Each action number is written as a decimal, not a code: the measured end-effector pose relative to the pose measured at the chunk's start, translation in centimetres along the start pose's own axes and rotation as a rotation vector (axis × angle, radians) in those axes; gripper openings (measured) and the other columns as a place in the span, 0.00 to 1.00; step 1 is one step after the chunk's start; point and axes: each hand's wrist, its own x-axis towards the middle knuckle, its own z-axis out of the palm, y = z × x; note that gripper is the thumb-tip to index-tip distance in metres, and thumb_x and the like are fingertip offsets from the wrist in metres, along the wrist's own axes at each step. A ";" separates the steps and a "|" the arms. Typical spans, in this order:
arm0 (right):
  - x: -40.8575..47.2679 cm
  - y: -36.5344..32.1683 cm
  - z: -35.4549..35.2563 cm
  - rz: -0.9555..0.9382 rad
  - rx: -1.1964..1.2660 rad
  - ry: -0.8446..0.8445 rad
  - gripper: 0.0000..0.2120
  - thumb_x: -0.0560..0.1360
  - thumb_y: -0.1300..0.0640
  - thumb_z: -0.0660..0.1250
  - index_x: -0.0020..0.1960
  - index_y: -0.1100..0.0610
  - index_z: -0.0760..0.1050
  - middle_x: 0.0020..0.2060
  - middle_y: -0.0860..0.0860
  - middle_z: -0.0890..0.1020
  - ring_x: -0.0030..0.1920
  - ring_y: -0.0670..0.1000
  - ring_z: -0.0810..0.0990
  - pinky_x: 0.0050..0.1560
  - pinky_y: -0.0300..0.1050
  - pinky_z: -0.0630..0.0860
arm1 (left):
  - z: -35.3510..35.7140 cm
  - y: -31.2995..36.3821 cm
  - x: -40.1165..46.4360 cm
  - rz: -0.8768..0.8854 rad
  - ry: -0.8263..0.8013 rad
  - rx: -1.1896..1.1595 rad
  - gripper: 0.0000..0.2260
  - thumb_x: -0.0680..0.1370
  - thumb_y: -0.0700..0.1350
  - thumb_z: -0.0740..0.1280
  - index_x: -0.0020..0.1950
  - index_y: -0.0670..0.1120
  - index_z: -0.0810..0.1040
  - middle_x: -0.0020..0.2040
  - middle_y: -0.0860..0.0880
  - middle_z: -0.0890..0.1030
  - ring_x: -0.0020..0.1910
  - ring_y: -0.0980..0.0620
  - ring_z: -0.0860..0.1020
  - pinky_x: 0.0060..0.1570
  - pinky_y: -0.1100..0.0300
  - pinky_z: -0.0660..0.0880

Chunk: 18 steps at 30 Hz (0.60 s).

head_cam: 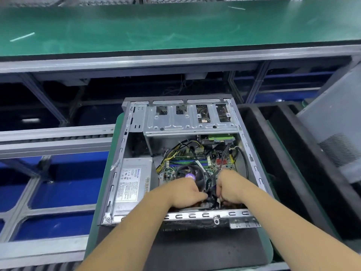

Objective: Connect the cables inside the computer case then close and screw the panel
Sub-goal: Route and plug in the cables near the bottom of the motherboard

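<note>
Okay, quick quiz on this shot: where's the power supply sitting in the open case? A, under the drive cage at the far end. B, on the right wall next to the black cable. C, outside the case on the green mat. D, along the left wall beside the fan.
D: the power supply sits against the case's left wall, left of the fan.

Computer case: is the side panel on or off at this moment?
Off. The computer case lies open-side up, the motherboard exposed, both hands inside.

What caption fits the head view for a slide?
Both hands, left and right, work black cables inside the open computer case.
</note>
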 end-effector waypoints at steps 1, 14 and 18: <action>-0.1 -0.1 0.1 0.009 -0.018 -0.010 0.10 0.79 0.68 0.64 0.56 0.65 0.82 0.51 0.59 0.85 0.49 0.55 0.84 0.53 0.48 0.83 | 0.2 0.0 0.2 -0.014 0.015 0.038 0.26 0.81 0.60 0.59 0.28 0.46 0.69 0.26 0.49 0.69 0.27 0.52 0.68 0.30 0.57 0.61; 0.3 -0.3 0.7 -0.047 -0.065 -0.101 0.17 0.75 0.72 0.66 0.49 0.55 0.88 0.48 0.51 0.87 0.51 0.51 0.84 0.57 0.39 0.79 | 0.5 -0.3 0.1 0.090 0.013 0.195 0.17 0.73 0.48 0.67 0.27 0.45 0.68 0.27 0.47 0.71 0.32 0.45 0.70 0.34 0.56 0.70; 0.2 -0.5 0.9 -0.041 -0.073 -0.129 0.15 0.74 0.71 0.67 0.49 0.55 0.88 0.47 0.52 0.87 0.49 0.51 0.85 0.58 0.42 0.80 | 0.5 -0.3 0.2 0.083 0.009 0.197 0.12 0.72 0.50 0.67 0.32 0.44 0.75 0.31 0.45 0.77 0.35 0.44 0.75 0.33 0.58 0.70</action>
